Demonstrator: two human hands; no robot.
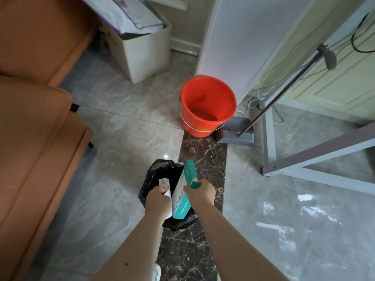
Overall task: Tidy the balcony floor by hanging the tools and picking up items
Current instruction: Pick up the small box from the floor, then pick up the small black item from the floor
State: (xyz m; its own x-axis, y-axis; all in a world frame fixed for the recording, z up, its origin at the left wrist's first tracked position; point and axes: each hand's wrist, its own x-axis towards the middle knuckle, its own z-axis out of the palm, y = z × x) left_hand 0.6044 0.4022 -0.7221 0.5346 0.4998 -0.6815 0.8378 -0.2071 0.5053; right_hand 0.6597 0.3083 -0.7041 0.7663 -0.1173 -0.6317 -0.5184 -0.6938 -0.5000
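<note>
Our left hand (pixel 157 199) pinches a small white packet (pixel 164 185), fingers curled round it; our right hand (pixel 200 194) grips a teal-and-white box (pixel 183 196) by its open flap. Both sit over a black trash bag (pixel 160 173) on the floor. Ahead: orange bucket (pixel 207 106), grey dustpan (pixel 236 130) just beside it, broom handle (pixel 284 92) leaning up, white table frame (pixel 269 138) right, orange sofa (pixel 38 142) left, white storage box (pixel 142 51) beyond.

You see soft daylight glaring in white patches on the glossy grey marble floor (pixel 284 220) at right; wide-angle bending warps the edges, and detail is slightly soft.
</note>
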